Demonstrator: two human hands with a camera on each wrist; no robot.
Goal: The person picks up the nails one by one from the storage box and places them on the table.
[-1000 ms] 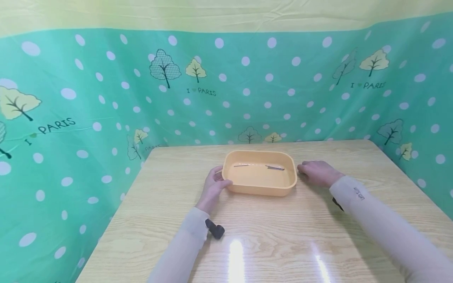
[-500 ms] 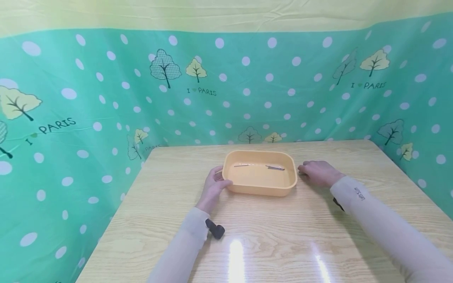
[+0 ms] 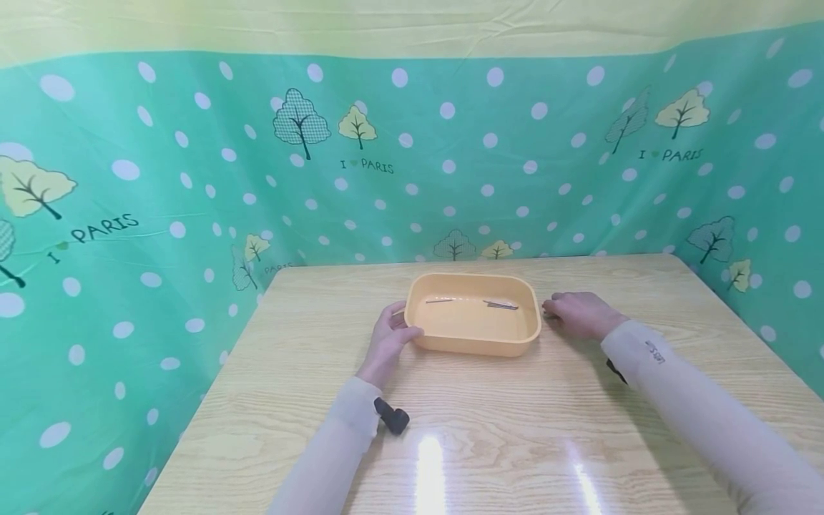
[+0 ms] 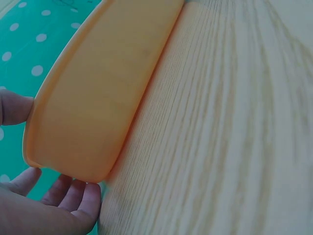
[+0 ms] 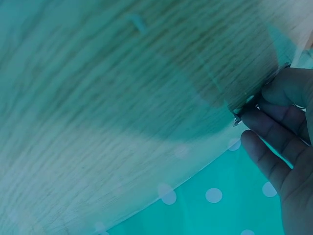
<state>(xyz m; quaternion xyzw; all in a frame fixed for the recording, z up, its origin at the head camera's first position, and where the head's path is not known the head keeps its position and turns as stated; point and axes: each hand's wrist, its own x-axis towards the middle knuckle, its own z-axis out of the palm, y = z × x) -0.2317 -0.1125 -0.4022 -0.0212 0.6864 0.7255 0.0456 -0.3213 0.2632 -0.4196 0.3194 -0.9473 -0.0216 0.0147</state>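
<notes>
A yellow-orange rectangular plastic tub point(image 3: 470, 346) with rounded corners sits on the table in the head view. My left hand point(image 3: 386, 345) grips its left end, thumb over the front rim and fingers along the outer wall. In the left wrist view the tub's side point(image 4: 98, 93) fills the upper left. Inside lie a thin metal stick point(image 3: 439, 301) and slim dark metal pieces point(image 3: 501, 305). Just right of the tub, my right hand point(image 3: 581, 315) stays low over the table. In the right wrist view its thumb and fingers pinch a slim, dark, shiny metal piece point(image 5: 249, 102), partly hidden.
The wood-grain table point(image 3: 502, 408) reflects bright light near its front. A green dotted curtain point(image 3: 450, 157) with printed trees hangs behind it and along both sides. A black wrist camera point(image 3: 391, 417) projects from the left sleeve.
</notes>
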